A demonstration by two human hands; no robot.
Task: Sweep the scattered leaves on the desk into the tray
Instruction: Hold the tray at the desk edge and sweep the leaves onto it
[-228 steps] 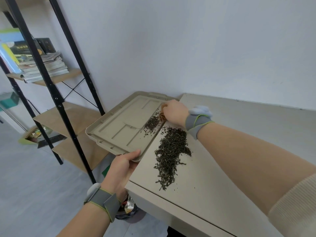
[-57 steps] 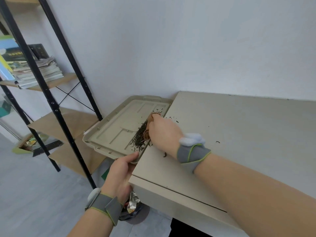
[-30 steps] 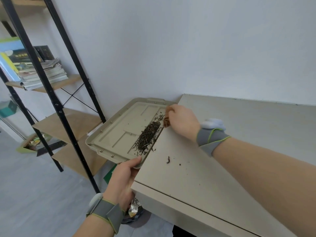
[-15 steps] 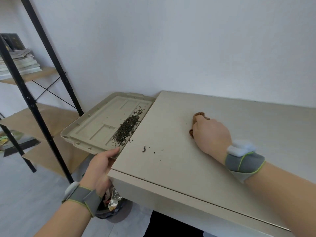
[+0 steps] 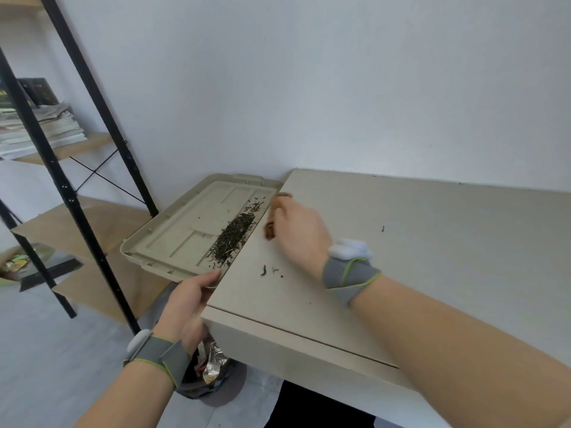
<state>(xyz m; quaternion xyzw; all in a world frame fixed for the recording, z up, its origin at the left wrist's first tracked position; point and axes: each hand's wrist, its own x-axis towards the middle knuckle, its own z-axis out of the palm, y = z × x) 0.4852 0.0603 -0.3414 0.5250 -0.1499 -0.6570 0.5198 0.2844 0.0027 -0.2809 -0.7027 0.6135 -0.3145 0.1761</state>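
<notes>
Head view: the left hand (image 5: 188, 299) grips the beige tray (image 5: 173, 242) at its near corner, thumb over the rim. It holds the tray's long side flush against the desk (image 5: 432, 267) edge, seemingly so swept leaves drop in without a gap. A dark ridge of tea leaves (image 5: 233, 239) lies inside the tray along that desk-side rim. Just right of the tray, the right hand (image 5: 299, 233) curls round a small brown tool (image 5: 269, 233), blurred, low on the desk. A few stray bits (image 5: 264, 270) lie just right of the tray's near corner. A lone leaf (image 5: 382, 228) sits well to the tray's right, so more passes look needed.
</notes>
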